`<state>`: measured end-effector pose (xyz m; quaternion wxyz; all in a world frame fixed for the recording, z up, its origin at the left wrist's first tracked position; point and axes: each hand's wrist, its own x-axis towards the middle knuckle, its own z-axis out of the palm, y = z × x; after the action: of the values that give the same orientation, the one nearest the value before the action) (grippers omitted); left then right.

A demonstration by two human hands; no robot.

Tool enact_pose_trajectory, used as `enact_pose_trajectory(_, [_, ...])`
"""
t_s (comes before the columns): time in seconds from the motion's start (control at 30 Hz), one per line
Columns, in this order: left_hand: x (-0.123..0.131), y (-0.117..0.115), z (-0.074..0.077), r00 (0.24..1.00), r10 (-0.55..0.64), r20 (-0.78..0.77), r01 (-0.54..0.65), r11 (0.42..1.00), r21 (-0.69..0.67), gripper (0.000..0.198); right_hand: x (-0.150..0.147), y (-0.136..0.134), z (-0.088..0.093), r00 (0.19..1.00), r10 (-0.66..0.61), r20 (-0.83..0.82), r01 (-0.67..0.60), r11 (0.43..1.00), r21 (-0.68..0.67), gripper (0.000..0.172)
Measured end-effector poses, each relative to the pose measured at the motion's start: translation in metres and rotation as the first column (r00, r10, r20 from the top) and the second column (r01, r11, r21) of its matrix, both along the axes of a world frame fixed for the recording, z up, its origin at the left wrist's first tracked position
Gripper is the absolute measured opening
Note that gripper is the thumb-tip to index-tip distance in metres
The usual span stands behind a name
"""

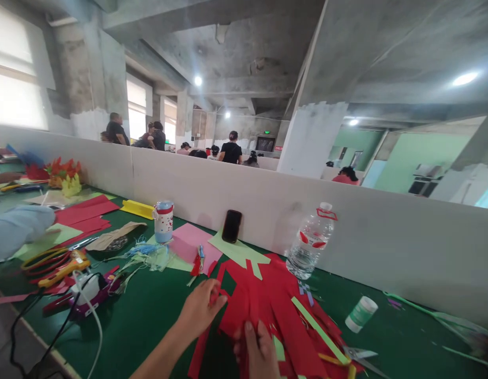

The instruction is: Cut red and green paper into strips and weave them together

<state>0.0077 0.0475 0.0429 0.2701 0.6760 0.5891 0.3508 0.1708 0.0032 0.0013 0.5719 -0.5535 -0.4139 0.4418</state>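
My left hand (pixel 201 308) is closed in a pinch on the edge of the red paper strips (pixel 263 302) that lie in a heap on the green table (pixel 149 316). My right hand (pixel 257 350) sits low at the frame's bottom edge, fingers curled round the near end of the same red paper. A light green paper strip (pixel 318 329) lies across the red heap to the right of my hands. Scissors (pixel 360 355) rest at the heap's right end.
A water bottle (pixel 310 242), a black phone (pixel 231 226) leaning on the white partition (pixel 366 237), a patterned cup (pixel 163 221), a glue tube (pixel 360 314), pink paper (pixel 192 242) and a glue gun (pixel 88 292) with cord are on the table. People sit and stand beyond the partition.
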Motion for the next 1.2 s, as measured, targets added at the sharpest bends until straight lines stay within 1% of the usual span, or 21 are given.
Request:
enact_pose_trajectory(0.07, [-0.006,0.010,-0.005,0.982,0.068,-0.177,-0.070,0.998,-0.003,0.036,0.007,0.002,0.002,0.999,-0.010,-0.047,0.010,1.000,0.011,0.066])
enact_pose_trajectory(0.13, [-0.008,0.016,-0.014,0.939,0.119,-0.324,-0.128,0.992,-0.009,0.038,0.012,0.002,0.006,0.996,-0.007,-0.090,0.009,1.000,0.020,0.066])
enact_pose_trajectory(0.2, [-0.006,0.017,-0.022,0.887,0.138,-0.440,-0.163,0.986,-0.019,0.039,0.014,0.001,0.009,0.992,-0.010,-0.126,0.014,0.999,0.033,0.064])
enact_pose_trajectory(0.3, [0.000,0.014,-0.030,0.816,0.137,-0.562,-0.186,0.982,-0.031,0.039,0.013,0.000,0.012,0.989,-0.002,-0.149,0.009,0.999,0.041,0.061])
enact_pose_trajectory(0.43, [0.004,0.013,-0.032,0.751,0.128,-0.648,-0.197,0.980,-0.035,0.037,0.012,-0.001,0.011,0.987,0.035,-0.154,-0.031,0.999,0.027,0.061])
enact_pose_trajectory(0.6, [-0.001,0.018,-0.035,0.717,0.099,-0.690,-0.198,0.978,-0.066,0.033,0.011,-0.002,0.008,0.984,0.084,-0.155,-0.085,0.996,-0.003,0.061])
enact_pose_trajectory(0.8, [-0.009,0.024,-0.043,0.729,0.045,-0.683,-0.168,0.979,-0.115,0.034,0.008,-0.003,0.009,0.981,0.120,-0.153,-0.125,0.992,-0.026,0.060])
enact_pose_trajectory(1.03, [-0.015,0.031,-0.043,0.787,-0.012,-0.616,-0.144,0.969,-0.202,0.035,0.011,-0.002,0.005,0.980,0.120,-0.158,-0.125,0.992,-0.017,0.055])
enact_pose_trajectory(1.2, [-0.019,0.036,-0.046,0.857,-0.011,-0.515,-0.146,0.954,-0.262,0.035,0.011,-0.001,0.006,0.976,0.127,-0.179,-0.130,0.991,-0.009,0.056])
